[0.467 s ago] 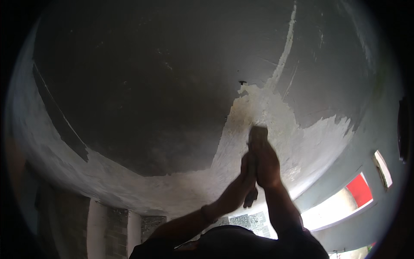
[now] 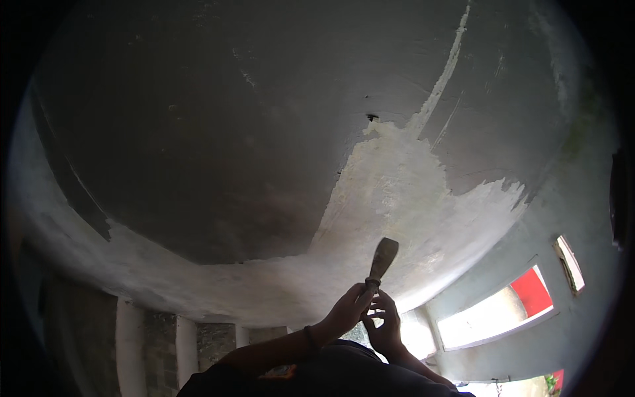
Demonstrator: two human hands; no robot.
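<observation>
A scraper with a broad flat blade [image 2: 385, 251] points upward, away from me, at the lower middle of the view. My left hand [image 2: 345, 309] is closed round its handle just below the collar. Close against that handle on the right is my right hand [image 2: 385, 327], its fingers loosely curved and apart. Whether its fingertips touch the handle I cannot make out. Beyond the blade spreads a large ceiling-like surface: a pale, bare patch [image 2: 403, 172] with ragged edges borders dark grey coating [image 2: 198, 145].
A narrow pale strip [image 2: 442, 83] runs off from the patch. At its tip sits a small dark fitting [image 2: 372, 118]. On the right wall are a bright opening with a red panel [image 2: 531, 293] and a narrow slot [image 2: 570, 264]. Pale posts [image 2: 129, 344] stand lower left.
Both hands have come down toward me, and the scraper has moved away from the pale patch. My right hand has loosened from its press against the tool. The view has shifted slightly.
</observation>
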